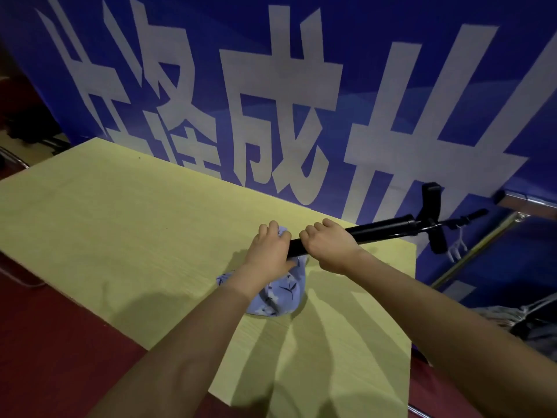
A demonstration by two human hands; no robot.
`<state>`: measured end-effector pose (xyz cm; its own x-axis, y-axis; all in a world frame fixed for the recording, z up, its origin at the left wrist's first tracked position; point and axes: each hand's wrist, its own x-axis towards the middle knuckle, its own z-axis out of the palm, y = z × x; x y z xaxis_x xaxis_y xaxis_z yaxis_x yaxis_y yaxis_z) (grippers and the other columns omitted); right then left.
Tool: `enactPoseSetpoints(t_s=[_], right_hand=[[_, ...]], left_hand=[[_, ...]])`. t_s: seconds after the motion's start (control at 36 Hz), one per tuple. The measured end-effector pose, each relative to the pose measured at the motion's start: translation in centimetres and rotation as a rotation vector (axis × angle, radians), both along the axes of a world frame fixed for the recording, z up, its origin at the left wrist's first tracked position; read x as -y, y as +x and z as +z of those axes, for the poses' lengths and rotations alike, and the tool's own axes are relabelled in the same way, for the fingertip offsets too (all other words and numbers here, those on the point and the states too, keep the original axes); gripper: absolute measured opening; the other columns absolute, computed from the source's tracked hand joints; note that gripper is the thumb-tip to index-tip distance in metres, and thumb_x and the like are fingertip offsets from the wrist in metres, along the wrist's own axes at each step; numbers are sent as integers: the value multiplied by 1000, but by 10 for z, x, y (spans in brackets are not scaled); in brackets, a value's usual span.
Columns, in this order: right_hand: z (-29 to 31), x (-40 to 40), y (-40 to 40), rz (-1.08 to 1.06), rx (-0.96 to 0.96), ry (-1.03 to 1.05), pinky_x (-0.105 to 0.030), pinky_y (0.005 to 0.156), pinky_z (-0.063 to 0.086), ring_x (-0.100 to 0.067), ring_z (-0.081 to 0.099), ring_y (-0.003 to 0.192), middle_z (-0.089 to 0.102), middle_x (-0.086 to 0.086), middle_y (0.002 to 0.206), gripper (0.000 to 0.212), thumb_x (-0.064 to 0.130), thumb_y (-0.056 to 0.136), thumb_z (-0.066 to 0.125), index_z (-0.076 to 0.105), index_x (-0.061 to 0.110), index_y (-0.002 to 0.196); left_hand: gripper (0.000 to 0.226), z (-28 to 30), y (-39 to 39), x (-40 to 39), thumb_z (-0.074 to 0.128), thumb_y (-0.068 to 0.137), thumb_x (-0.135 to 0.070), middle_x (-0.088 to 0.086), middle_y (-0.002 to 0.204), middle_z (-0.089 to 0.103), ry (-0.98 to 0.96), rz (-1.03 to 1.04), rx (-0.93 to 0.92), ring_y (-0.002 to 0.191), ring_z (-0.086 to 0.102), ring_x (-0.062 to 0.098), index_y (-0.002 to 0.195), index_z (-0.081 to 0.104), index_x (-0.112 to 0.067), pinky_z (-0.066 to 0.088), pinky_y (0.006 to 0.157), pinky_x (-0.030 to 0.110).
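Observation:
A long black tube (379, 229), like a hand pump or folded stand, lies slanted above the far right part of the pale yellow-green table (120, 224). Its far end carries a black crosspiece (434, 218) and sticks out past the table edge. My right hand (328, 242) grips the tube near its near end. My left hand (268, 251) holds a light blue patterned cloth (280, 294) wrapped around the tube's near end. The rest of the cloth hangs down onto the table under my left wrist.
A blue banner (271, 86) with large white characters stands right behind the table. Dark red floor (45, 342) runs along the table's left and near sides. A metal frame (482, 245) and grey clutter (527, 318) sit to the right.

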<state>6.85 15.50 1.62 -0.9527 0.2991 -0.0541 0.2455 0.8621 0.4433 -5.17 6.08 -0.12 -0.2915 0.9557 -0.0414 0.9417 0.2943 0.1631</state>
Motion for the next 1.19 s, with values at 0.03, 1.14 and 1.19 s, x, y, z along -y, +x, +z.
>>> enactPoseSetpoints(t_s=[0.03,1.14,1.19], right_hand=[[1,1,0,20,-6,34,-32,76,39,-27,58,86,61,-11,98,19,6,84,52,53,6,104],[-58,1,-38,-440,-313,-1028,-33,85,34,-32,53,116,55,-9,133,66,11,91,46,16,20,149],[-61,-1,-38,-471,-266,-971,-38,87,27,-29,52,117,57,-4,131,67,15,89,48,16,19,148]], left_hand=[[46,-1,0,-1,59,87,-40,12,124,40,7,14,-43,112,39,29,121,47,-11,37,89,34],[33,-3,-34,10,59,90,-34,7,102,45,366,168,489,100,38,22,108,54,-6,36,82,29],[31,-1,-35,10,59,90,-33,4,100,44,385,184,536,101,38,20,106,54,-7,32,78,25]])
